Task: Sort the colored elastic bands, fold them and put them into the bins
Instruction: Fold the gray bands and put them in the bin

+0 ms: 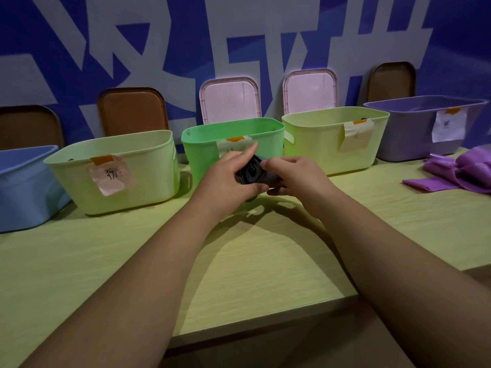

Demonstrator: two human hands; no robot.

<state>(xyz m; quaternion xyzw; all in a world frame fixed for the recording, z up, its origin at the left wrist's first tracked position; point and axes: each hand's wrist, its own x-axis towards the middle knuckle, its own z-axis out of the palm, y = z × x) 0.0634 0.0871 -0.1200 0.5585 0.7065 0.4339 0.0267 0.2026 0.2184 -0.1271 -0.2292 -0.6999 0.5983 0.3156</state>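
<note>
Both the left hand [228, 180] and right hand [293, 176] have fingers [277, 162] clamped on the dark rolled band [251, 171], held between them just before the green bin [202, 152], coiled end upward.

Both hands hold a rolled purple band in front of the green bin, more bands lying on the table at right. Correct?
No: the head view shows the rolled band in the left hand and right hand is black, not purple. It is in front of the green bin, and purple bands lie on the table at right.
</note>
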